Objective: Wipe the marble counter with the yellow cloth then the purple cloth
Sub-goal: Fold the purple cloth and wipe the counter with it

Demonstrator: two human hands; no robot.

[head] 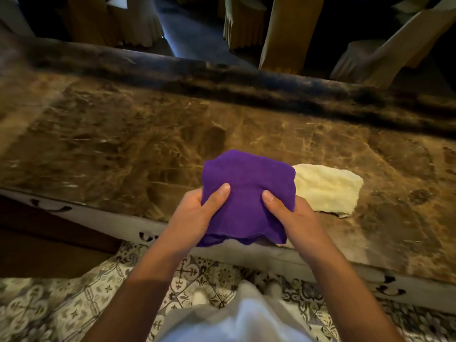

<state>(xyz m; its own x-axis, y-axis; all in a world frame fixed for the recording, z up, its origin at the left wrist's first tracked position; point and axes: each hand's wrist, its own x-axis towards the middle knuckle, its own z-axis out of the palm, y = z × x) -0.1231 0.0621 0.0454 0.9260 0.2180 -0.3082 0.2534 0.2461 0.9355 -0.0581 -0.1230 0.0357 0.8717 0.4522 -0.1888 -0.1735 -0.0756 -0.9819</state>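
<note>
A folded purple cloth is held up over the near edge of the brown marble counter. My left hand grips its left side with the thumb on top. My right hand grips its right side the same way. The pale yellow cloth lies flat on the counter just right of the purple cloth, with no hand on it.
A raised dark ledge runs along the counter's far side. Covered chairs stand beyond it. The counter's white carved front edge and a patterned tile floor lie below me.
</note>
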